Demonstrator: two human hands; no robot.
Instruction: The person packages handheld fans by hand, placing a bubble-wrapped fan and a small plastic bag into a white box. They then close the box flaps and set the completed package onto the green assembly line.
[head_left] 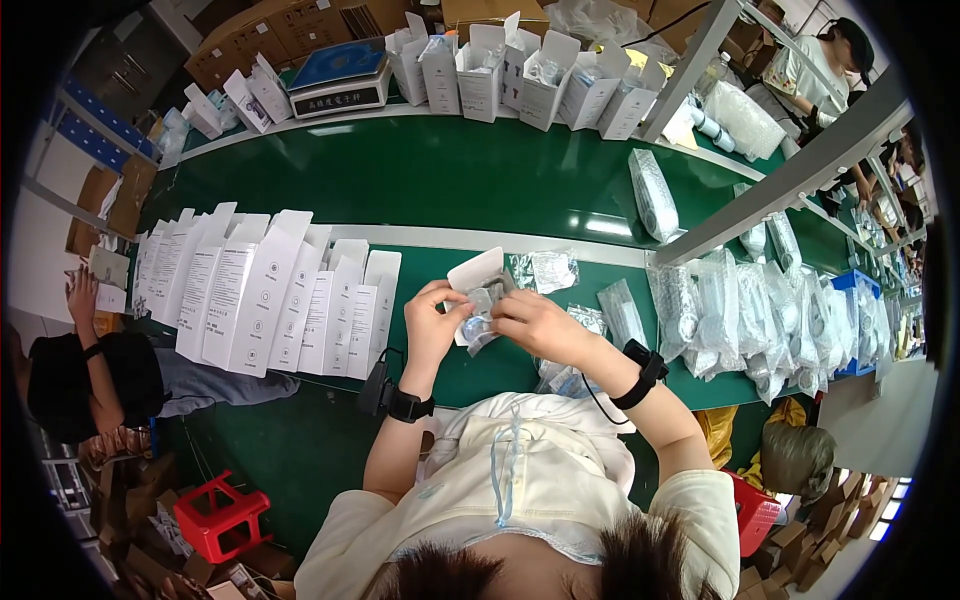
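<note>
Over the near edge of the green bench, a small white carton [474,268] stands with its top flap raised. My left hand [432,330] is closed around the carton's left side, thumb at its opening. At the opening's right side, my right hand [540,325] pinches a clear plastic bag [481,328] with something bluish in it. The bag's lower part is hidden by the carton and my fingers. Just beyond my right hand lie a flat clear packet [553,271] and another small packet [588,319]. A bubble-wrap sleeve [622,313] lies to their right.
Open white cartons [240,295] stand in a row on the left. Bubble-wrapped items [730,310] crowd the right, beside a blue bin [856,300]. More cartons [545,80] and a scale [341,82] line the far shelf. A metal post [790,185] slants across the right. Other people work nearby.
</note>
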